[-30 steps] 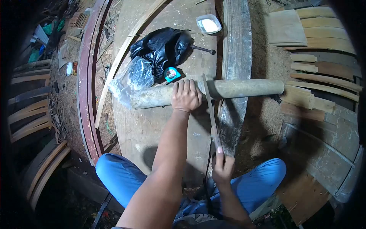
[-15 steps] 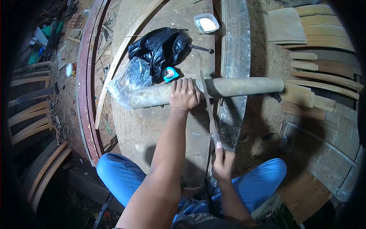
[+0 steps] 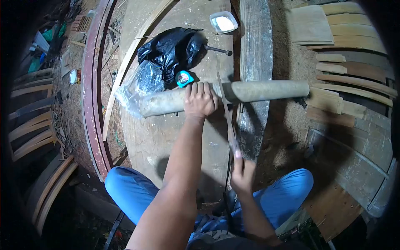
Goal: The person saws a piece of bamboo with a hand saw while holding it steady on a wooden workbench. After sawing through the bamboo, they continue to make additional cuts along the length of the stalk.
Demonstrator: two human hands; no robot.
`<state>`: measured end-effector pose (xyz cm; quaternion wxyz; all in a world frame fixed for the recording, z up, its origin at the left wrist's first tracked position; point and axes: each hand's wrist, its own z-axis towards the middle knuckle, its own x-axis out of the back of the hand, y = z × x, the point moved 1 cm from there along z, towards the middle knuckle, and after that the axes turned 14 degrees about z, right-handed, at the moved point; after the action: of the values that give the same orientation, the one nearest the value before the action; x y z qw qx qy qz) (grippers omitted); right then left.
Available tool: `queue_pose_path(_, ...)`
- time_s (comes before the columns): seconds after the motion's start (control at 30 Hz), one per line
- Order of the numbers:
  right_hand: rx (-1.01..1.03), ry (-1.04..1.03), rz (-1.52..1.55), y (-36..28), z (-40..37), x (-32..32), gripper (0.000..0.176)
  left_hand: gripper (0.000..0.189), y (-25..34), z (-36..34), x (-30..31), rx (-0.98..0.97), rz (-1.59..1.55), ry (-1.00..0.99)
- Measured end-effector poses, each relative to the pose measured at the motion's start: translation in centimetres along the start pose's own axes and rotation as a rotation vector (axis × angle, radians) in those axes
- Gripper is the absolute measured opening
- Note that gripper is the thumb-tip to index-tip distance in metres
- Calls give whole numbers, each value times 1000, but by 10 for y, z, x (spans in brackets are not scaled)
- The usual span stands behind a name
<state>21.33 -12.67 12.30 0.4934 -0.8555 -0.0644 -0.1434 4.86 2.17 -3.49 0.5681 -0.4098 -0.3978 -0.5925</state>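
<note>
A long, pale, dusty pipe [image 3: 266,91] lies crosswise over the wooden bench [image 3: 196,143], its right end jutting past the plank. My left hand [image 3: 200,100] is closed over the top of the pipe near its middle, pressing it down. Just right of those fingers, a thin handsaw blade [image 3: 227,114] crosses the pipe. My right hand [image 3: 243,175] grips the saw at its near end, thumb along the top. The handle is mostly hidden in my fist. Whether the blade has cut into the pipe cannot be made out.
Beyond my left hand are a blue tape measure [image 3: 183,78], a black plastic bag [image 3: 173,50], a clear bag [image 3: 146,81] and a hammer [image 3: 217,50]. A plastic tub [image 3: 223,23] of white material stands farther back. Curved wooden pieces [image 3: 354,83] lie at right.
The saw and my right hand have shifted slightly forward, away from me. My left hand stays on the pipe. The whole view has moved a little.
</note>
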Motion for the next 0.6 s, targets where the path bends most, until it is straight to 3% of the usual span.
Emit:
queue_pose_path(0.07,94,0,-74,5,38,-23,59,24,-3,9,1,3,-18,-88)
queue_pose_path(0.1,127,45,-47,4,65,-42,62,20,-1,5,0,3,-10,15)
queue_pose_path(0.17,162,93,-18,1,84,-54,65,21,2,6,1,18,0,12)
queue_pose_path(0.23,154,82,-8,1,75,-50,71,23,1,-4,2,21,-6,-10)
queue_pose_path(0.3,42,0,2,14,26,-23,64,28,5,-3,1,9,50,110)
queue_pose_path(0.33,84,3,51,13,1,-12,58,28,5,-10,3,11,49,93)
queue_pose_path(0.4,-89,45,207,15,-26,2,55,32,3,-4,1,8,25,65)
queue_pose_path(0.47,-34,38,112,14,-12,3,55,29,3,2,-1,18,-1,75)
queue_pose_path(0.53,118,30,21,5,26,-14,58,26,-3,11,0,5,-22,-106)
queue_pose_path(0.6,167,99,-57,11,81,-44,64,26,0,4,1,-5,-12,10)
